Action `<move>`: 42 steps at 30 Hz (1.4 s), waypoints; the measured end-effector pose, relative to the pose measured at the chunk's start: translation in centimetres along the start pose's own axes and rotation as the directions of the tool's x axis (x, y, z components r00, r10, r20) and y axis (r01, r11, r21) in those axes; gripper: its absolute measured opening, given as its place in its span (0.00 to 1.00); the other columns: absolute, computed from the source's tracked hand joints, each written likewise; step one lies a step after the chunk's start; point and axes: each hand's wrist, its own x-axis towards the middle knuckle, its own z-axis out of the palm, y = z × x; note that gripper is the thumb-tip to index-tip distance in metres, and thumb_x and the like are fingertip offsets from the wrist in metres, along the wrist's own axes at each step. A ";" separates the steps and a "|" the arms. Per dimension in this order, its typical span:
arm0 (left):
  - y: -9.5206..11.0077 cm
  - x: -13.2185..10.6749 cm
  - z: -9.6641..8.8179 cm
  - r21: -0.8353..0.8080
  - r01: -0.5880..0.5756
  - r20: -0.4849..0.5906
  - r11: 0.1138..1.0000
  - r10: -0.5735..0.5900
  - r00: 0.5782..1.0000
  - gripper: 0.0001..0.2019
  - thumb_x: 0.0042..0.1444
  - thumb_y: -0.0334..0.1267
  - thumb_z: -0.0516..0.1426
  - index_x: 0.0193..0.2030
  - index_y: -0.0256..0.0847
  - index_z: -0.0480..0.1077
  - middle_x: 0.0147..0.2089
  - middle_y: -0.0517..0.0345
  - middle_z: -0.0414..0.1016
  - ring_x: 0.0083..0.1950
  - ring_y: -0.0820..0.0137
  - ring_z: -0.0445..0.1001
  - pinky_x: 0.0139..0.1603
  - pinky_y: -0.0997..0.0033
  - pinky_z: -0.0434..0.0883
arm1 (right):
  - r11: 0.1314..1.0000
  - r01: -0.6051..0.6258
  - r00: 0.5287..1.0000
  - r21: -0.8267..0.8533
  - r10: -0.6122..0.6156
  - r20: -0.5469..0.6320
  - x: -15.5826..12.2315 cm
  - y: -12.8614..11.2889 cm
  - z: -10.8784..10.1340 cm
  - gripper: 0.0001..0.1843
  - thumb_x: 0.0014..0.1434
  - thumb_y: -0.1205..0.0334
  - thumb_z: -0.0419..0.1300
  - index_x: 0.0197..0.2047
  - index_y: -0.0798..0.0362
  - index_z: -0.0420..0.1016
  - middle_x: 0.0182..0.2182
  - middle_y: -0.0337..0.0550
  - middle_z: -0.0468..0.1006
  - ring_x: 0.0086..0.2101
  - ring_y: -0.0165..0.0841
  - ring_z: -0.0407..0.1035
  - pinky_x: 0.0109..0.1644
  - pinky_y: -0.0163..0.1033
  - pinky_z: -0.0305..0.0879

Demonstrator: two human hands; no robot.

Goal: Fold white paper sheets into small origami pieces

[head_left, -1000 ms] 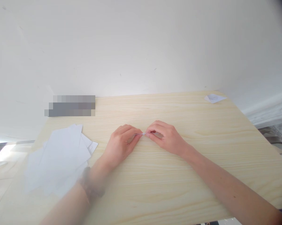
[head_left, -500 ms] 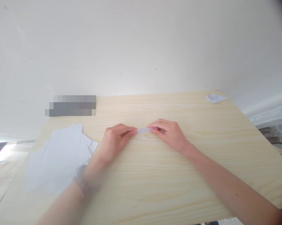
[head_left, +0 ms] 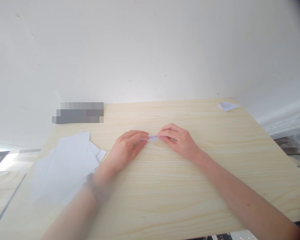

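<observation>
A small folded piece of white paper (head_left: 153,137) is held between both hands over the middle of the table. My left hand (head_left: 128,145) pinches its left end, with the fingers lying over it and the thumb beneath. At the right end, the fingertips and thumb of my right hand (head_left: 177,137) are closed on the paper. Much of the paper is covered by the fingers, so its full shape cannot be made out. A dark band circles my left wrist.
Loose white sheets (head_left: 67,163) lie in an untidy pile on the left of the wooden table (head_left: 164,193). A folded paper shape (head_left: 228,106) rests near the far right corner. A blurred-out dark object (head_left: 78,114) sits at the back left, against the white wall (head_left: 150,50).
My left fingers have shifted to reach further over the paper, and the right fingertips have drawn in slightly to the left. The paper's visible part now looks shorter and creased.
</observation>
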 end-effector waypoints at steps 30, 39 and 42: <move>2.2 0.4 1.1 0.315 0.050 0.008 0.948 -0.056 0.998 0.08 0.56 0.40 0.51 0.36 0.41 0.70 0.34 0.56 0.69 0.36 0.68 0.66 0.37 0.67 0.65 | 0.946 -0.096 0.993 -0.311 0.112 0.036 -0.1 -2.3 1.4 0.04 0.54 0.64 0.55 0.34 0.51 0.70 0.33 0.41 0.73 0.34 0.33 0.65 0.40 0.40 0.63; 2.3 0.3 0.9 0.320 0.018 0.045 0.947 -0.034 0.998 0.08 0.56 0.39 0.51 0.36 0.41 0.69 0.36 0.56 0.70 0.38 0.67 0.65 0.38 0.68 0.64 | 0.928 -0.115 0.986 -0.355 0.150 0.074 0.0 -2.4 1.5 0.04 0.52 0.66 0.55 0.32 0.52 0.70 0.33 0.40 0.72 0.34 0.32 0.64 0.41 0.40 0.61; 2.3 0.3 1.0 0.329 0.023 0.042 0.944 -0.039 0.998 0.07 0.55 0.39 0.52 0.38 0.43 0.70 0.38 0.57 0.70 0.39 0.67 0.65 0.38 0.68 0.64 | 0.932 -0.140 0.981 -0.334 0.175 0.078 0.0 -2.4 1.5 0.05 0.52 0.65 0.55 0.33 0.51 0.71 0.34 0.39 0.71 0.34 0.31 0.65 0.41 0.40 0.60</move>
